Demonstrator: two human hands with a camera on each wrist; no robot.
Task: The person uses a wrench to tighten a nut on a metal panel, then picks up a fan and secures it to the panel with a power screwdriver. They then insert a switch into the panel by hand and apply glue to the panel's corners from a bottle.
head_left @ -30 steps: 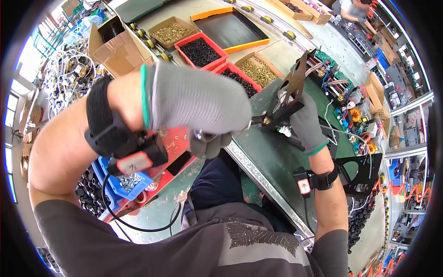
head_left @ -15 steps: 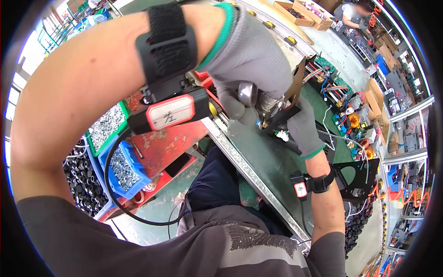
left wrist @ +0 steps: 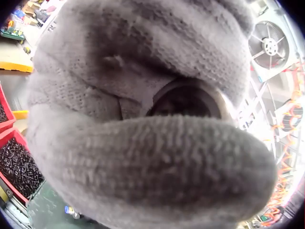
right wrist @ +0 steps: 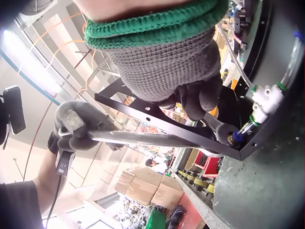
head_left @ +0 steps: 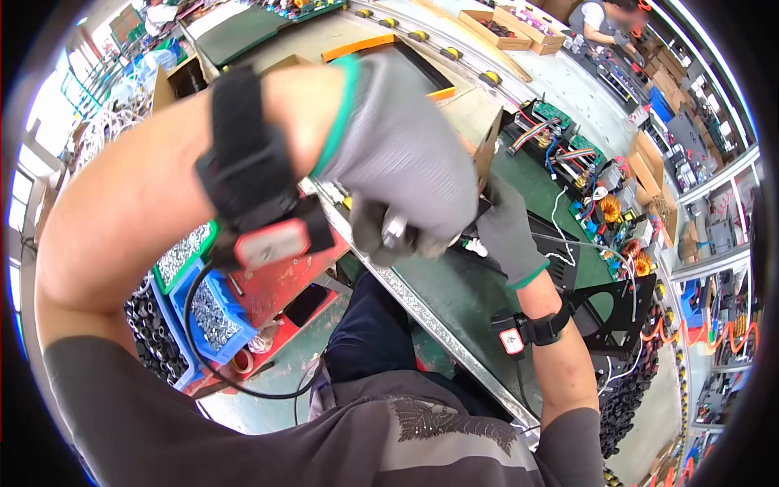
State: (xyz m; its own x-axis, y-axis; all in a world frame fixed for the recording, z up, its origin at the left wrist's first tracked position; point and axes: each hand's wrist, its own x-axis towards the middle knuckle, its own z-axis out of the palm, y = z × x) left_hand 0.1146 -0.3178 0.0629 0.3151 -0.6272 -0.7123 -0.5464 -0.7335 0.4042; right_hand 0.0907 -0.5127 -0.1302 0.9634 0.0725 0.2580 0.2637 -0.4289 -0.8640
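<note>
- The left hand (head_left: 414,154), in a grey glove with a green cuff, is closed, its fingers curled around one end of a long wrench (right wrist: 147,138); a rounded metal end shows between them.
- The long wrench runs from that hand to the lower corner of a black bracket (right wrist: 167,126), partly behind it.
- The right hand (head_left: 511,231), gloved alike, is at the bracket, fingers bent around the shaft of a second wrench (right wrist: 220,130); how tightly it grips cannot be told.
- The second wrench's head is at a brass fitting (right wrist: 232,139) in the bracket's corner.
- Just beside the fitting is a white connector (right wrist: 267,101) with green collars; a clear tube (right wrist: 294,62) leads off it.
- The bracket is tilted over a green worktop (head_left: 458,284) with a metal edge (head_left: 426,316).
- Beyond the right hand are circuit boards (head_left: 600,213) with coils and wires; a black plate (head_left: 623,337) lies near the right wrist.
- On the person's left are a green bin (head_left: 188,253) and a blue bin (head_left: 213,312) of small metal parts, black parts (head_left: 154,341) and a phone (head_left: 307,304).
- Farther out are an orange-edged tray (head_left: 438,92), red bins (left wrist: 19,167) of dark pieces and another person (head_left: 599,26).
</note>
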